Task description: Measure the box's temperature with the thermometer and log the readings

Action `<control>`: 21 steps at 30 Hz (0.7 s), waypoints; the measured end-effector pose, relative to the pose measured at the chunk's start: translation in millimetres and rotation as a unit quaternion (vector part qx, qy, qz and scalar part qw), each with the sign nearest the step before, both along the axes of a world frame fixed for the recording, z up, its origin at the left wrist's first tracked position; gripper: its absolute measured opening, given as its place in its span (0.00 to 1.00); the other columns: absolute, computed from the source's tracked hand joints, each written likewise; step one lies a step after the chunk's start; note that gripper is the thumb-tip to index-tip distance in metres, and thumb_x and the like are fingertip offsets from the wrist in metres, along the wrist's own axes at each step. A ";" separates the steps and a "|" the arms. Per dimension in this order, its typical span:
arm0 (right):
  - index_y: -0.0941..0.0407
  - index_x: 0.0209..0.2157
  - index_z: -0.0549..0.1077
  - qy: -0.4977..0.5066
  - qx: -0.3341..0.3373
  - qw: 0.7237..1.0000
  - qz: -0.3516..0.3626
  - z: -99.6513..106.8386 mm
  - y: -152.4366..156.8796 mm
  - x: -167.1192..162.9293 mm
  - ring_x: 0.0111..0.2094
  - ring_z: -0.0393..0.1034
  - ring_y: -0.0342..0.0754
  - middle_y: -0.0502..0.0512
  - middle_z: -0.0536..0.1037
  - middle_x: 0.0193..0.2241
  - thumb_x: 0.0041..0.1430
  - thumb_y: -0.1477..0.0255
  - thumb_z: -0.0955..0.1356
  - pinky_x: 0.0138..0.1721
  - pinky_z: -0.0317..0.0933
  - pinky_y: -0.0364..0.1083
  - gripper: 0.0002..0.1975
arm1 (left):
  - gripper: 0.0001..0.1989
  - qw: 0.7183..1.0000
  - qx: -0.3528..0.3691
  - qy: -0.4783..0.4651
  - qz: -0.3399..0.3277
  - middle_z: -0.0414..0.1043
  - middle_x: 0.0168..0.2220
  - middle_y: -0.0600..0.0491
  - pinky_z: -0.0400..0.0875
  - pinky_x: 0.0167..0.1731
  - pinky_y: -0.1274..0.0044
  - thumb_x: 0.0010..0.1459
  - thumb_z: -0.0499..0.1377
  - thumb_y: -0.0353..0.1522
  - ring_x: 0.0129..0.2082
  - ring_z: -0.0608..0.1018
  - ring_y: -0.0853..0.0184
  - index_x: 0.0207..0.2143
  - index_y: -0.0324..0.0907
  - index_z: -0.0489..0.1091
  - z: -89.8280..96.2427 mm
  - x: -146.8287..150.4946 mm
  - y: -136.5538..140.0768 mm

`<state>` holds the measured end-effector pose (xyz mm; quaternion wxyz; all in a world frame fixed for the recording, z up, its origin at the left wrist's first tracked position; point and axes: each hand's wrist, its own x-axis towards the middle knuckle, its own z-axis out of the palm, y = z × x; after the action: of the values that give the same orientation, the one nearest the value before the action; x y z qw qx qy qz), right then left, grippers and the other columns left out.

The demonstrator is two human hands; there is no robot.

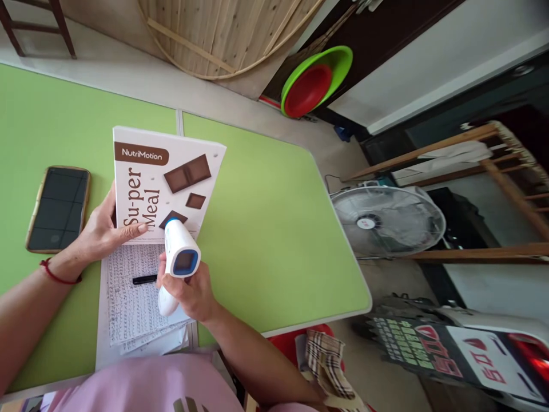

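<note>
My left hand (103, 229) holds a white NutriMotion "Su-per Meal" box (165, 183) by its left edge, propped on the green table (274, 229). My right hand (191, 292) grips a white and blue handheld scanner gun (180, 257), its head pointed at the lower part of the box and almost touching it. Under both hands lies a stack of printed paper sheets (128, 303) with a black pen (144, 280) on top. A red thread bracelet circles my left wrist.
A phone with a dark screen (59, 209) lies on the table left of the box. Beyond the table's right edge stand a floor fan (388, 220), wooden racks (493, 171) and green and red basins (315, 83). A checked cloth (326, 357) lies below.
</note>
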<state>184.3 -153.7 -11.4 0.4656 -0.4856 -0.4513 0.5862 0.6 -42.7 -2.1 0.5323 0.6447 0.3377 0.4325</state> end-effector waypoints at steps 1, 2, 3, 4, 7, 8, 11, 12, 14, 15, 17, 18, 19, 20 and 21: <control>0.53 0.30 0.70 0.008 0.000 1.000 0.002 1.3 0.3 -0.3 0.25 0.67 0.45 0.48 0.72 0.22 0.50 0.57 0.73 0.28 0.63 0.48 0.16 | 0.25 1.000 -0.003 0.003 -0.004 0.75 0.50 0.48 0.80 0.44 0.62 0.53 0.70 0.41 0.47 0.79 0.50 0.49 0.44 0.67 -0.5 -0.6 -0.2; 0.53 0.30 0.69 0.014 -0.002 1.000 0.003 2.3 0.6 -0.6 0.25 0.67 0.45 0.48 0.71 0.22 0.50 0.57 0.74 0.28 0.63 0.48 0.16 | 0.25 1.000 -0.005 0.005 -0.006 0.76 0.49 0.48 0.80 0.42 0.63 0.53 0.70 0.41 0.45 0.79 0.51 0.49 0.44 0.66 -0.9 -1.1 -0.4; 0.53 0.29 0.69 0.020 -0.004 1.000 0.004 2.9 0.8 -0.8 0.25 0.67 0.45 0.48 0.71 0.22 0.50 0.58 0.74 0.28 0.63 0.48 0.16 | 0.25 1.000 -0.006 0.006 -0.006 0.76 0.48 0.48 0.80 0.41 0.64 0.53 0.70 0.41 0.44 0.79 0.51 0.50 0.44 0.66 -1.3 -1.5 -0.5; 0.53 0.29 0.69 0.022 -0.008 1.000 0.004 3.2 0.9 -1.0 0.25 0.67 0.45 0.48 0.71 0.22 0.49 0.58 0.74 0.28 0.63 0.48 0.16 | 0.26 1.000 -0.008 0.008 -0.002 0.76 0.48 0.48 0.81 0.39 0.65 0.53 0.70 0.41 0.44 0.80 0.52 0.50 0.44 0.66 -1.6 -1.8 -0.6; 0.53 0.30 0.69 0.030 -0.018 0.999 0.008 1.9 0.5 -0.7 0.25 0.66 0.44 0.48 0.72 0.23 0.47 0.59 0.75 0.28 0.63 0.47 0.16 | 0.26 0.999 -0.012 0.033 0.019 0.77 0.46 0.48 0.82 0.37 0.66 0.51 0.70 0.41 0.42 0.81 0.52 0.49 0.43 0.67 -2.7 -2.4 0.3; 0.54 0.29 0.69 0.034 -0.018 0.999 0.010 1.1 0.3 -0.2 0.25 0.66 0.44 0.48 0.72 0.23 0.47 0.60 0.75 0.28 0.63 0.47 0.16 | 0.25 0.999 -0.010 0.043 0.024 0.78 0.45 0.48 0.82 0.35 0.66 0.50 0.71 0.41 0.41 0.81 0.53 0.47 0.43 0.67 -3.3 -2.7 0.8; 0.53 0.30 0.69 0.050 -0.011 0.999 0.005 0.1 -0.2 4.1 0.24 0.66 0.43 0.48 0.71 0.22 0.47 0.61 0.75 0.27 0.63 0.46 0.15 | 0.24 0.997 0.009 0.063 0.033 0.78 0.44 0.46 0.82 0.35 0.67 0.50 0.71 0.40 0.40 0.81 0.54 0.46 0.42 0.68 -6.4 -4.7 2.7; 0.53 0.30 0.69 0.057 -0.005 0.998 0.002 0.7 -0.3 6.7 0.24 0.65 0.43 0.47 0.70 0.22 0.47 0.61 0.75 0.26 0.63 0.46 0.15 | 0.25 0.997 0.012 0.068 0.039 0.77 0.44 0.45 0.82 0.35 0.66 0.49 0.71 0.40 0.40 0.81 0.53 0.47 0.42 0.68 -7.9 -5.7 3.3; 0.53 0.32 0.70 0.067 0.017 0.998 -0.008 3.7 -0.3 13.7 0.22 0.64 0.42 0.46 0.69 0.21 0.47 0.61 0.76 0.24 0.62 0.45 0.16 | 0.29 0.995 0.005 0.089 0.052 0.77 0.45 0.43 0.81 0.36 0.63 0.48 0.71 0.42 0.42 0.80 0.50 0.49 0.41 0.68 -11.0 -7.7 3.8; 0.53 0.34 0.71 0.069 0.028 0.997 -0.014 5.9 -0.7 17.8 0.22 0.63 0.42 0.46 0.69 0.21 0.47 0.61 0.76 0.24 0.62 0.45 0.16 | 0.31 0.993 -0.001 0.100 0.059 0.77 0.46 0.42 0.81 0.36 0.61 0.47 0.72 0.42 0.42 0.80 0.49 0.51 0.40 0.68 -12.1 -8.4 3.8; 0.52 0.40 0.72 0.060 0.046 0.997 -0.022 10.5 -2.4 26.1 0.22 0.64 0.43 0.47 0.70 0.22 0.49 0.58 0.75 0.22 0.62 0.46 0.19 | 0.34 0.992 -0.007 0.111 0.067 0.76 0.47 0.40 0.80 0.37 0.58 0.46 0.72 0.43 0.43 0.80 0.47 0.52 0.40 0.67 -13.0 -9.1 3.2; 0.52 0.43 0.72 0.046 0.049 0.997 -0.021 12.2 -3.9 29.8 0.22 0.65 0.44 0.48 0.71 0.23 0.51 0.56 0.74 0.22 0.63 0.46 0.21 | 0.34 0.992 -0.002 0.109 0.069 0.76 0.47 0.40 0.80 0.39 0.57 0.46 0.72 0.44 0.44 0.79 0.47 0.52 0.39 0.67 -12.9 -8.9 2.9; 0.51 0.46 0.72 0.026 0.050 0.998 -0.014 13.4 -5.9 33.0 0.23 0.66 0.45 0.50 0.72 0.25 0.53 0.53 0.72 0.23 0.65 0.47 0.23 | 0.34 0.992 0.006 0.105 0.067 0.76 0.47 0.40 0.79 0.40 0.56 0.46 0.72 0.44 0.44 0.79 0.47 0.52 0.39 0.67 -12.6 -8.5 2.6; 0.50 0.47 0.71 -0.001 0.051 0.999 -0.005 13.7 -8.3 35.7 0.24 0.67 0.46 0.50 0.72 0.26 0.54 0.50 0.70 0.24 0.67 0.49 0.25 | 0.33 0.992 0.015 0.102 0.065 0.76 0.47 0.40 0.79 0.41 0.56 0.46 0.72 0.44 0.45 0.79 0.47 0.51 0.39 0.68 -12.3 -8.0 2.5; 0.50 0.49 0.70 -0.030 0.051 0.998 0.004 13.3 -10.8 37.7 0.25 0.68 0.46 0.51 0.73 0.26 0.54 0.47 0.69 0.24 0.68 0.49 0.27 | 0.32 0.992 0.023 0.102 0.065 0.76 0.47 0.40 0.79 0.41 0.56 0.47 0.72 0.45 0.45 0.79 0.47 0.50 0.39 0.68 -12.1 -7.4 2.5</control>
<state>222.0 -164.5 1.9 0.4736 -0.4765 -0.4965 0.5496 -6.8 -40.2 -14.2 0.4504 0.6743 0.4217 0.4057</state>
